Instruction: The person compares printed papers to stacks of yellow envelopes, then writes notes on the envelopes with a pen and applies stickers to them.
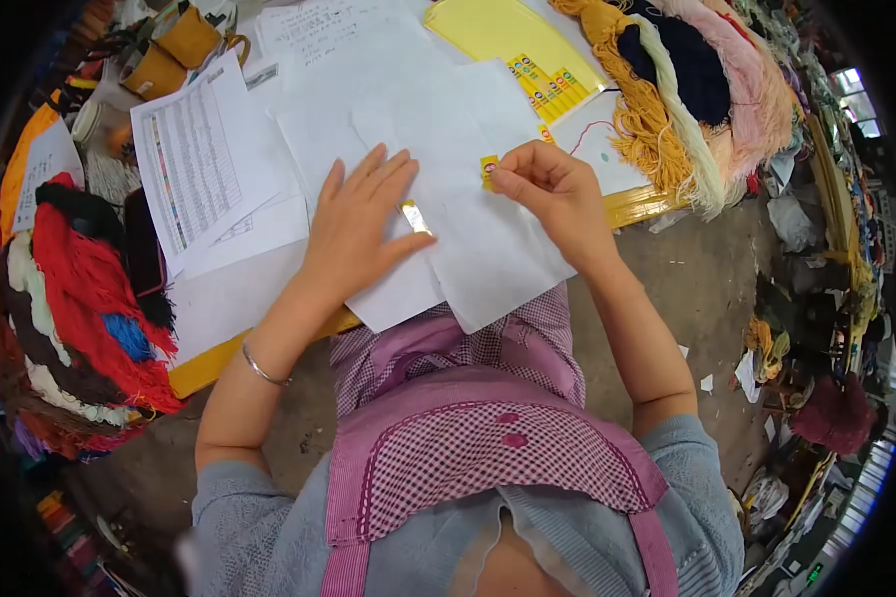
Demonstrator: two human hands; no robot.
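My left hand (356, 231) lies flat with its fingers spread on white paper sheets (503, 264). Beside its thumb is a small strip (416, 217), shiny white with a yellow end. Over the sheets, to the right, my right hand (560, 194) pinches a small yellow label (489, 171) between thumb and index finger. Farther back, several similar yellow labels (560, 95) stand in rows on a yellow sheet (493, 35).
Printed charts (191, 159) lie at the left, near a dark phone (144, 242) and red yarn (90, 284). Orange yarn (639, 119) and pink yarn (742, 60) are piled at the back right. The table has a yellow edge (647, 206).
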